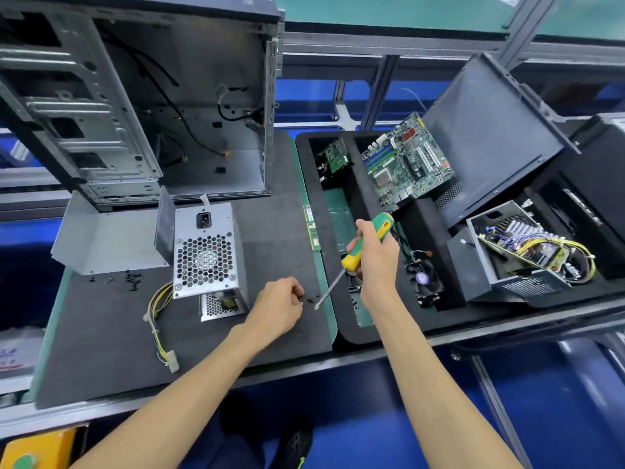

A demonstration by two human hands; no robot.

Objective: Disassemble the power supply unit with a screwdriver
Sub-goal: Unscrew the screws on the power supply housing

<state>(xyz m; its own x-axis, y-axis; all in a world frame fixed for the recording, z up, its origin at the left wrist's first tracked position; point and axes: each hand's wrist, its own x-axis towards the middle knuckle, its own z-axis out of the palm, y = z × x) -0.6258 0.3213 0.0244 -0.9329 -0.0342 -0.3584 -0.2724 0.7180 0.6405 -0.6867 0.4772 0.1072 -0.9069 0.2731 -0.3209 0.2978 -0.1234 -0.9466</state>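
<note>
- The power supply unit [204, 254] is standing on the dark mat [101, 333], fan grille facing up toward me, its yellow and black cable bundle [156, 319] trailing off toward the near edge.
- A perforated piece at its near end [221, 304] is looking loose or partly out, though I cannot tell whether the cover is actually freed.
- The left hand [279, 308] is curling its fingers just right of the unit, apparently pinching a small screw [300, 303]; the detail is too small to be sure.
- Two more loose screws [313, 298] are lying just beside those fingertips.
- The right hand [373, 255] is gripping the green and yellow screwdriver [367, 241] firmly round its handle, with the tip angling down near those screws and not touching the unit.
- I would judge that several screws are already out, and that the casing is waiting to be lifted apart.
- A further scatter of black screws [130, 280] is sitting left of the unit, by a bent metal panel [108, 236].
- Behind, the emptied computer case [135, 96] is standing open.
- To the right, a foam tray [341, 319] is holding a motherboard [407, 160] and another opened supply [527, 252].
</note>
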